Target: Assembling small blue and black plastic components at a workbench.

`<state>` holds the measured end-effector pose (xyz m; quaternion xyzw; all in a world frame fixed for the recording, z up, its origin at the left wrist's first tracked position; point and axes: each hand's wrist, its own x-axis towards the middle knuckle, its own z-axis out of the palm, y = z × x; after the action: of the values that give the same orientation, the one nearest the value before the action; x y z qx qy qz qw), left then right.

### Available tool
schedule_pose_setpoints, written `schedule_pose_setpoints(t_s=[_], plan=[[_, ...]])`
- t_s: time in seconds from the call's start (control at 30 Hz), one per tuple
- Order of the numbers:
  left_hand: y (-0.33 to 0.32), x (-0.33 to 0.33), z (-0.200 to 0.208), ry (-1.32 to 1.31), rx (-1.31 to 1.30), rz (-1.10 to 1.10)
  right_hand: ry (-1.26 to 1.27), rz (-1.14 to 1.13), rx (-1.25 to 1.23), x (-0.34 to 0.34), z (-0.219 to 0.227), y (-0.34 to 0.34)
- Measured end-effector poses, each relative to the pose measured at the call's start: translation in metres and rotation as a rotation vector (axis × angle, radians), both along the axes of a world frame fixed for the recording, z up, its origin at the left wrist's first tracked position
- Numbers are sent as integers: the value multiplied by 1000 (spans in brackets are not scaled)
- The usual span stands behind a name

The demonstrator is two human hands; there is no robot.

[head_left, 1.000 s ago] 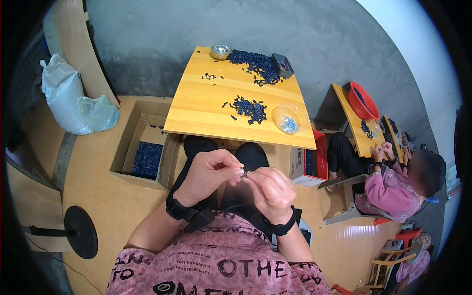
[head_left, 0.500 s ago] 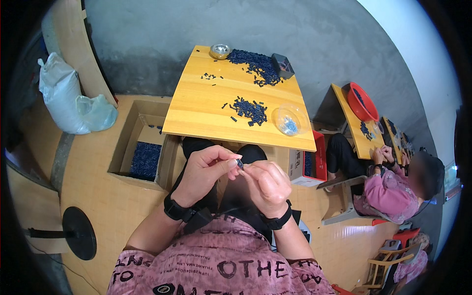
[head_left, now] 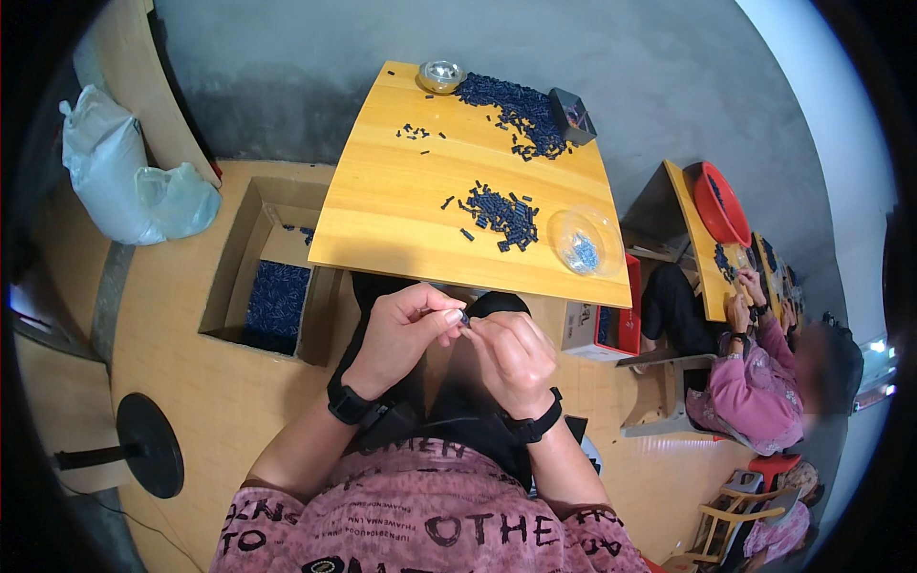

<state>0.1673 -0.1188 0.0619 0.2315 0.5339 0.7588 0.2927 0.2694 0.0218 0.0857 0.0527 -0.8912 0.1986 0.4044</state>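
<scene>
A small dark plastic piece (head_left: 464, 320) is pinched between my two hands, above my lap and in front of the table's near edge. My left hand (head_left: 409, 334) grips it between thumb and fingertips. The fingers of my right hand (head_left: 514, 353) close on its other side; whether they also hold a second tiny part is hidden. On the wooden table (head_left: 382, 210) lies a small pile of similar dark pieces (head_left: 501, 215). To its right stands a clear round bowl (head_left: 597, 229) with small light-blue parts (head_left: 580, 253) inside.
At the table's back are a large dark heap (head_left: 511, 105), a black box (head_left: 573, 116) and a round container (head_left: 441, 76). A cardboard box (head_left: 220, 296) of dark pieces stands left, a red-and-white box (head_left: 611, 329) right. A co-worker (head_left: 755, 392) sits at right.
The head view has shifted slightly, so the table sits a little higher and further right. Both hands stay together on the dark piece, the right one slightly nearer the left.
</scene>
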Motion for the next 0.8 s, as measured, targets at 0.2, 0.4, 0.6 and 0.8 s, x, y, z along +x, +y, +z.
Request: schedule_pose_setpoints(t_s=[0.2, 0.4, 0.6, 0.8], plan=[[14, -35, -18, -43, -21, 57, -81, -14, -2, -41, -12, 14], [37, -85, -43, 83, -140, 140, -182, -54, -166, -98, -34, 32], [66, -117, -61, 360, -291, 245, -236, -143, -174, -142, -59, 51], [81, -135, -55, 676, -424, 283, -311, -168, -104, -161, -63, 63]])
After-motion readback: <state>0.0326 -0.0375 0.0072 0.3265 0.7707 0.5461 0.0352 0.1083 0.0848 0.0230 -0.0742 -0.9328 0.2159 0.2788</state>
